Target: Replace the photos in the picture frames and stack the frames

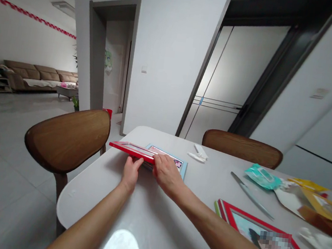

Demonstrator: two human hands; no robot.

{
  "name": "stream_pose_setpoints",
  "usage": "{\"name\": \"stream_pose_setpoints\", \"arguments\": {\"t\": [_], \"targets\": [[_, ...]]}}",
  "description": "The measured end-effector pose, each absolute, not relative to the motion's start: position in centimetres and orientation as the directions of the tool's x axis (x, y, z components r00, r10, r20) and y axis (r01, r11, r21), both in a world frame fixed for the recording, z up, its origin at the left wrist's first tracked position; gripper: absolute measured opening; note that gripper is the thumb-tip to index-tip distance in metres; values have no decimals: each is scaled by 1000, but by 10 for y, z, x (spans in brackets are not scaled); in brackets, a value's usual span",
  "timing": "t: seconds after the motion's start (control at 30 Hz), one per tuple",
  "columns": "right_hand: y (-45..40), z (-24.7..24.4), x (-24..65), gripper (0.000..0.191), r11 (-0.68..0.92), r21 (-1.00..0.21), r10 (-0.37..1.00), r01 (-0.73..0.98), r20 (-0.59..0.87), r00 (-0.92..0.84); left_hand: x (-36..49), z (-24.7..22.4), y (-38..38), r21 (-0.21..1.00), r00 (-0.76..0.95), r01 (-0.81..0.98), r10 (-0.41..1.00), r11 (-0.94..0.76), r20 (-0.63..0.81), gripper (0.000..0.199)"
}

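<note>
A red picture frame [134,151] is held tilted above the white table by both hands. My left hand [131,172] grips its near edge from below, the thumb against the rim. My right hand [164,171] is closed round its right end, fingers on top. Behind and partly under it, a light blue frame [183,170] with a pinkish picture lies on the table, partly covered by my right hand and the red frame.
The white table [97,189] also holds white pieces [199,153], a knife [252,195], a teal packet [263,177], yellow packaging [323,200], white tissue [321,242] and stacked red and green frames [272,242]. Wooden chairs stand at left [70,139] and behind [241,148].
</note>
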State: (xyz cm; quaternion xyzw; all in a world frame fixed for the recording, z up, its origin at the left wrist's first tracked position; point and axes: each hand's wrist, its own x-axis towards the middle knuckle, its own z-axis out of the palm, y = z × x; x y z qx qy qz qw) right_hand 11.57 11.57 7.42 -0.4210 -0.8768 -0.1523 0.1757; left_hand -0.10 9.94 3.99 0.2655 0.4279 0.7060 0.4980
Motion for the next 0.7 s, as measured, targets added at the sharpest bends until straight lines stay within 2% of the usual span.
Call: {"name": "stream_pose_setpoints", "arguments": {"t": [0.13, 0.2, 0.23, 0.3, 0.37, 0.4, 0.47, 0.53, 0.7], "targets": [[75, 106, 160, 28, 557, 14, 692, 830, 544, -474, 8, 58, 67, 882, -268, -340, 933, -326, 241, 55], [53, 116, 183, 29, 537, -151, 716, 830, 602, -354, 10, 64, 48, 899, -209, -235, 922, -371, 326, 63], [42, 118, 194, 29, 512, -276, 755, 813, 596, -273, 10, 66, 38, 910, -168, -132, 914, -393, 370, 64], [21, 113, 212, 29, 408, -581, 875, 704, 470, -118, 10, 67, 19, 893, -50, 138, 897, -429, 439, 66], [2, 99, 224, 30, 205, -859, 973, 469, 231, -3, 10, 63, 2, 819, 74, 374, 895, -434, 440, 67], [-7, 89, 227, 31, 87, -941, 994, 327, 105, 36, 10, 60, -6, 795, 119, 435, 903, -422, 414, 68], [-22, 68, 231, 32, -114, -990, 990, 89, -105, 94, 10, 50, -19, 772, 182, 510, 925, -379, 334, 71], [-33, 49, 231, 31, -233, -972, 965, -30, -235, 118, 10, 39, -28, 762, 215, 557, 944, -330, 252, 73], [-48, 23, 225, 41, -307, -943, 946, -128, -317, 71, 5, 19, -40, 752, 210, 619, 970, -227, 121, 73]]}}
